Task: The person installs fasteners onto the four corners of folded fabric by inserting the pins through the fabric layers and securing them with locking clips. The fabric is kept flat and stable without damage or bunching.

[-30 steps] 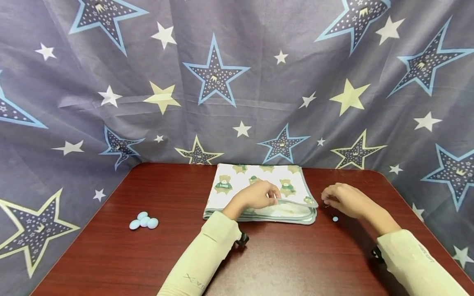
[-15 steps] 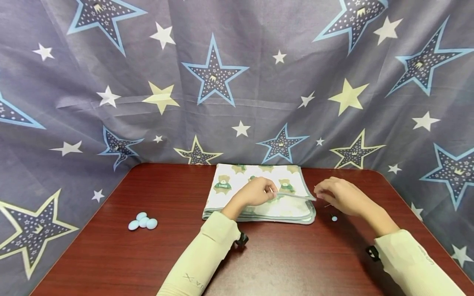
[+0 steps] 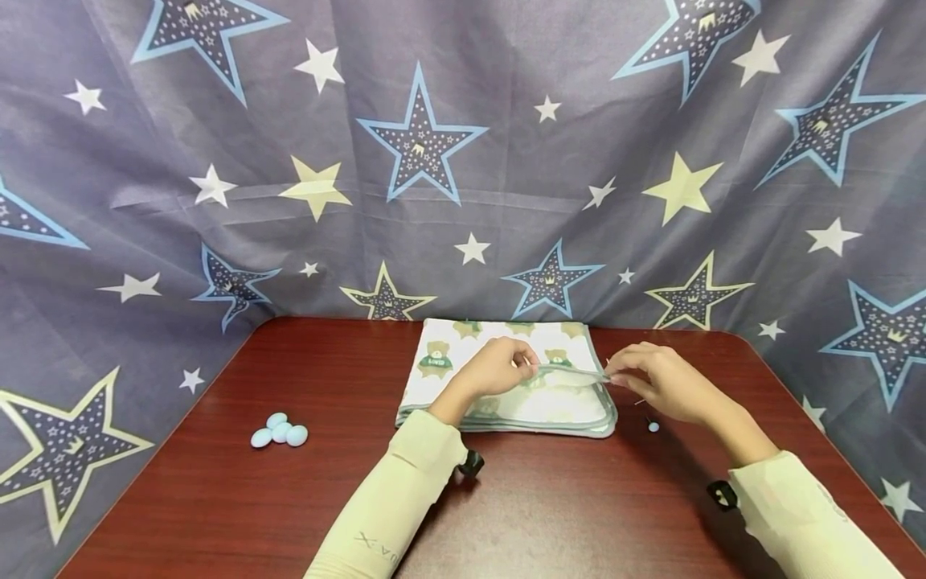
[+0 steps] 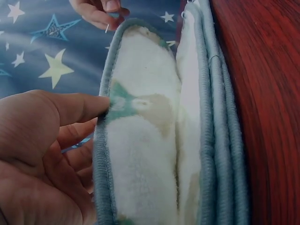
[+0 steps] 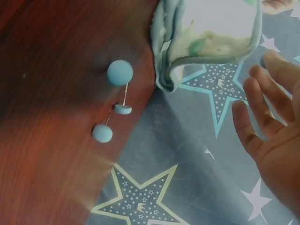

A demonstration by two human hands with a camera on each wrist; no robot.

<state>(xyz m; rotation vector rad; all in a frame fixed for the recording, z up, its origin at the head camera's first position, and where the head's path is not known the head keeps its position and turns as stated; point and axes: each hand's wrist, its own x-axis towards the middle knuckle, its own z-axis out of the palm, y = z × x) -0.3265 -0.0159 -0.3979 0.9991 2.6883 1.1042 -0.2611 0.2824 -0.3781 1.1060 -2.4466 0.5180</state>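
A folded teddy-bear-print blanket [image 3: 443,386] with grey-blue edging lies at the back middle of the table. My left hand [image 3: 499,366] pinches the front edge of its top layer and lifts it, thumb on the outside. In the left wrist view, my right hand [image 4: 96,11] holds a small blue-headed pin [image 4: 112,15] between thumb and fingers, its thin shaft pointing down. From the head, the right hand [image 3: 661,378] has its fingertips right at the lifted corner. Below it lie blue-headed pins [image 5: 119,72] on the tabletop, shown by the right wrist view.
On the left of the dark red wooden table [image 3: 347,498] rests a cluster of several light blue oval pieces [image 3: 280,432]. A star-print cloth backdrop [image 3: 434,241] hangs directly behind the table's back edge.
My left hand has raised the blanket's top edge higher and slightly farther back. The right hand has moved left and up, from beside the blanket to its lifted corner.
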